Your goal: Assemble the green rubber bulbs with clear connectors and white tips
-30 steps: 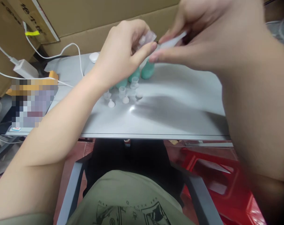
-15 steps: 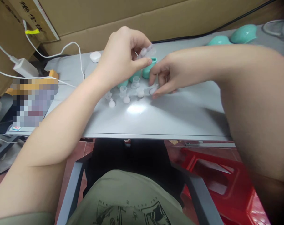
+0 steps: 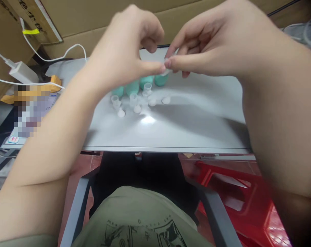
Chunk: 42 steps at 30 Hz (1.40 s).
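My right hand [image 3: 196, 46] pinches a small translucent piece [image 3: 166, 71] between thumb and fingers, over the mouth of the rightmost teal bottle [image 3: 161, 80]. The fingers of my left hand [image 3: 142, 43] are curled in and its thumb tip touches near the same piece; what these fingers hold is hidden. More teal bottles [image 3: 132, 87] stand in a row to the left, partly behind my left hand. In front of them are clear cup-like pieces [image 3: 147, 88] and small white cone-shaped pieces [image 3: 137, 108], with one white piece [image 3: 166, 100] lying furthest right.
A phone-like device [image 3: 51, 99], partly blurred, and an orange object [image 3: 56, 81] lie at the grey table's [image 3: 171, 137] left end. A white charger [image 3: 24, 72] and cables are beyond. Cardboard [image 3: 81, 17] backs the table. Below right is a red stool [image 3: 222, 171].
My right hand has left the white piece on the table and moved up to the bottle mouth, where it now pinches a translucent piece. My left hand's fingers have curled in and lifted from the thumb.
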Tool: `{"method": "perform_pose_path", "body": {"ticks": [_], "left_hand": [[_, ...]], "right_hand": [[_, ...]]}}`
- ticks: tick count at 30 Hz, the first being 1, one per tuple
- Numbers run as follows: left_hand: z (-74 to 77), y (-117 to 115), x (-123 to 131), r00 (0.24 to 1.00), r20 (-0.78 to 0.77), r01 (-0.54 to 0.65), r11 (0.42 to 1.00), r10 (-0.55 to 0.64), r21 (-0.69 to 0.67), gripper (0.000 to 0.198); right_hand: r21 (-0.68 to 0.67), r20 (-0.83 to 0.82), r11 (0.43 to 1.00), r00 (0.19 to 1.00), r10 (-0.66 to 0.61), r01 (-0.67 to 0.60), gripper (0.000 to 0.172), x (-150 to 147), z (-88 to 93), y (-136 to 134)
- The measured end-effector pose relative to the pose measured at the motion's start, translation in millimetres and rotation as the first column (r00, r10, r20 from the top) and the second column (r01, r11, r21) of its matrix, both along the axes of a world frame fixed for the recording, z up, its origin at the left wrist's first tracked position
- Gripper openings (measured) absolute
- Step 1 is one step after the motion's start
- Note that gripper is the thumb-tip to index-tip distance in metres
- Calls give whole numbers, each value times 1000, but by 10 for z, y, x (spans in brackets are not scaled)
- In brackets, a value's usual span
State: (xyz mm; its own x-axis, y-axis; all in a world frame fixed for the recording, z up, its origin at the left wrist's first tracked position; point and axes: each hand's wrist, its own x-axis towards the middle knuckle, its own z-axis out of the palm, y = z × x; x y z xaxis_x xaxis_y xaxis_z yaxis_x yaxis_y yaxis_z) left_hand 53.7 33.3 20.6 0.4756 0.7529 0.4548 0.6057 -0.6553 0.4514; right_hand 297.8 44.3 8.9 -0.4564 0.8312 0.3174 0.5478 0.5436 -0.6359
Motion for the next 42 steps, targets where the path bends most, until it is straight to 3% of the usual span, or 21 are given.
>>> {"method": "perform_pose_path", "body": {"ticks": [1, 3, 6, 10, 13, 16, 19, 22, 23, 26, 31, 37, 42], "left_hand": [[88, -53, -40, 996, -87, 13, 999, -16, -43, 24], [228, -151, -108, 994, -55, -88, 996, 90, 35, 27], [294, -258, -191, 980, -191, -61, 998, 60, 4, 32], [192, -320, -399, 983, -181, 26, 998, -35, -50, 25], [141, -311, -649, 965, -257, 49, 998, -59, -46, 37], [145, -284, -864, 940, -333, 61, 997, -71, -40, 40], [139, -262, -955, 939, -337, 50, 997, -66, -57, 41], [117, -250, -937, 927, -363, 46, 991, -90, -126, 45], [117, -250, -916, 922, -373, 48, 987, -103, -153, 45], [155, -271, -834, 886, -452, -22, 965, -101, -259, 39], [229, -335, -729, 826, -563, -174, 937, -28, -302, 27], [210, -372, -727, 867, -499, -168, 930, -19, -326, 16], [187, -330, -733, 838, -546, -220, 921, 10, -321, 19]], "right_hand": [[-6, 93, 1000, 996, 4, -3, 32, 29, 10, 22], [-36, 299, 999, 954, 24, -14, 18, 66, 11, 69], [-66, 458, 998, 888, 46, -18, 14, 75, -19, 109], [22, 329, 1000, 944, -24, 18, 26, 65, -30, 60], [83, 253, 995, 964, -80, 61, 39, 41, -13, 10], [106, 291, 994, 955, -57, 27, 43, -15, -20, -14], [146, 266, 987, 963, 33, -74, 36, -116, -74, -47], [177, 251, 954, 948, 193, -241, 28, -271, -191, -106], [190, 314, 921, 910, 271, -340, 29, -332, -246, -127], [317, 409, 819, 848, 338, -479, 29, -509, -433, -177], [436, 422, 709, 822, 383, -555, 32, -679, -654, -206], [451, 392, 705, 831, 395, -548, 32, -720, -701, -187], [449, 343, 713, 841, 419, -538, 29, -721, -726, -185]]}}
